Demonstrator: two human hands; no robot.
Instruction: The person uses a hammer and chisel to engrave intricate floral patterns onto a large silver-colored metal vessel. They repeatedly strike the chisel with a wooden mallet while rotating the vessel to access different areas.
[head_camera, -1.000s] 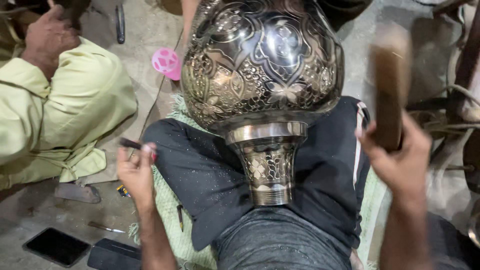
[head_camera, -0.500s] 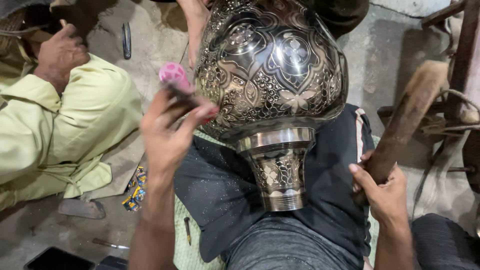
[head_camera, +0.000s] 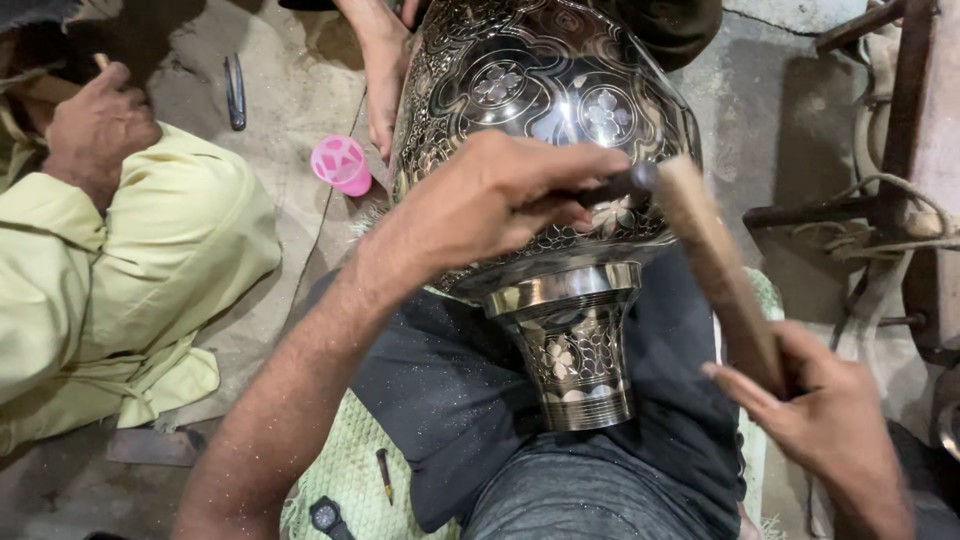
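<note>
A large engraved metal vase (head_camera: 545, 90) with dark and silver floral patterns lies across my lap, its flared foot (head_camera: 572, 350) pointing toward me. My left hand (head_camera: 490, 195) rests on the vase's belly and pinches a small dark chisel (head_camera: 615, 187) against the surface. My right hand (head_camera: 825, 425) grips the lower end of a wooden mallet (head_camera: 715, 265), whose upper end meets the chisel's head.
A person in yellow clothes (head_camera: 110, 270) sits at the left, a hand (head_camera: 95, 125) raised. Another person's hand (head_camera: 385, 85) steadies the vase from behind. A pink cup (head_camera: 342, 165) and pliers (head_camera: 235, 90) lie on the concrete floor. A rusty metal frame (head_camera: 900, 180) stands at right.
My left hand rose from beside my knee and set the chisel on the vase. My right hand swung the mallet down from upright until it met the chisel.
</note>
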